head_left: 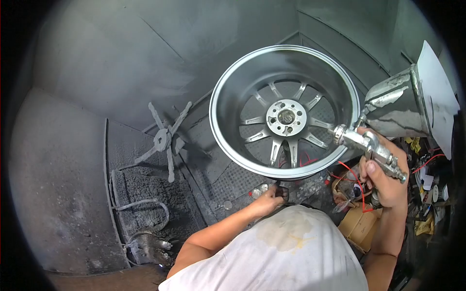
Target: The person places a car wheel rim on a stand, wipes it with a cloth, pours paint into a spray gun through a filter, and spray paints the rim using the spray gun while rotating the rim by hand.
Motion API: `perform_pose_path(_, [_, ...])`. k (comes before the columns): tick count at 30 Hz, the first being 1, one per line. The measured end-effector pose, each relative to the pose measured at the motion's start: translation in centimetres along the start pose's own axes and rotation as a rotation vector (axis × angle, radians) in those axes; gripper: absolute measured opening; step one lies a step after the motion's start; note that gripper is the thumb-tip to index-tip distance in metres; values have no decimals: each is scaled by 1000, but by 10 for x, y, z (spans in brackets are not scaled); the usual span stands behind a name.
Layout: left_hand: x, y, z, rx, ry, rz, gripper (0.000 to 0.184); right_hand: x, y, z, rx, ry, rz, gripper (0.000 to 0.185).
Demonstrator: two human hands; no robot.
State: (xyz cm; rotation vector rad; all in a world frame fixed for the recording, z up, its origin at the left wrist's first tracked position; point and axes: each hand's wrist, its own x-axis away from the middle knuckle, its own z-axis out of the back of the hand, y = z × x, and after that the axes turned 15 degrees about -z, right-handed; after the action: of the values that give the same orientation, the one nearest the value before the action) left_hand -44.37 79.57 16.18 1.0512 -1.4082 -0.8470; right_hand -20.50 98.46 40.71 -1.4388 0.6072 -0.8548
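My right hand (386,179) is wrapped round a metal spray gun (371,147). Its nozzle points left, at the near right edge of the wheel rim (217,131). A paint-streaked cup (395,104) is joined to the gun, and a white sheet (434,92) lies over the cup's mouth. The silver-grey rim faces up in front of me, its spokes and hub (286,118) showing. Just below the rim's near edge, my left hand (266,202) is closed on something dark that I cannot make out. What holds the rim up is mostly hidden.
A grey-coated spoked stand (162,139) is left of the rim, above a crusted filter-like panel (150,189). Grey booth walls (121,48) enclose the back. A red hose (361,186), a cardboard box (360,223) and clutter lie at right. Small cups (259,190) sit near my left hand.
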Motion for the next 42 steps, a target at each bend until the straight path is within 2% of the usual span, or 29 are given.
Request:
perform_pose_path(5, [2, -15, 4, 82, -11, -16, 55, -2, 1, 5, -24, 88, 9, 65])
perform_pose_path(7, [-1, -32, 19, 289, 148, 61, 50, -8, 2, 6, -5, 171, 33, 64])
perform_pose_path(8, [-1, -32, 26, 289, 150, 61, 50, -11, 2, 6, -5, 169, 34, 64])
perform_pose_path(10, [0, -23, 44, 302, 292, 73, 46, -12, 2, 5, 42, 294, 24, 64])
perform_pose_path(11, [-2, -28, 51, 336, 420, -13, 37, -12, 1, 5, 40, 297, 6, 67])
perform_pose_path(12, [-3, -26, 59, 336, 422, -12, 37, -9, 0, 4, 39, 295, 5, 67])
perform_pose_path(14, [-8, -14, 80, 451, 582, -135, 34, -1, -4, 5, 57, 130, -83, 71])
perform_pose_path(15, [-11, -12, 89, 451, 585, -133, 34, 5, -9, 5, 66, 63, -152, 75])
perform_pose_path(17, [-18, -5, 103, 431, 704, -191, 29, 12, -7, 7, -2, -88, -148, 68])
perform_pose_path(20, [-23, 4, 109, 393, 704, -212, 29, 12, -1, 5, -46, -176, -151, 62])
perform_pose_path(21, [-25, -9, 119, 405, 684, -198, 38, 9, 1, 4, 8, -100, -93, 62])
perform_pose_path(22, [-25, -6, 116, 405, 683, -198, 38, 7, 2, 4, 62, -23, -34, 62])
perform_pose_path(24, [-23, 1, 109, 354, 696, -198, 31, 3, -3, 5, 68, 73, -77, 59])
perform_pose_path(27, [-19, 12, 98, 340, 695, -160, 31, -1, 2, 6, 29, 130, -72, 58])
perform_pose_path(32, [-17, 12, 87, 363, 698, -185, 28, 14, -3, 11, -22, -234, -291, 55])
perform_pose_path(37, [-18, 0, 78, 380, 682, -168, 27, 10, 11, 7, 109, -129, -185, 51])
perform_pose_path(40, [-13, 7, 58, 444, 704, -193, 28, 10, 12, 11, 195, 17, -127, 51])
perform_pose_path(42, [-10, -1, 53, 442, 639, -190, 32, 14, 8, 8, 201, 44, -77, 55])
